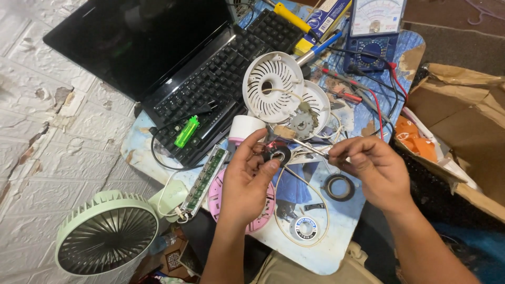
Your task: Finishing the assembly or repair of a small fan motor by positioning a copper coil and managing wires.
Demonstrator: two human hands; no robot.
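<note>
Over table | left hand (247, 179) pinches small motor (277, 155) | right hand (373, 171) grips screwdriver (310, 149)

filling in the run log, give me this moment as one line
left hand: holds small black round motor | right hand: holds thin metal tool, tip at motor | nearby: white fan grille
</note>
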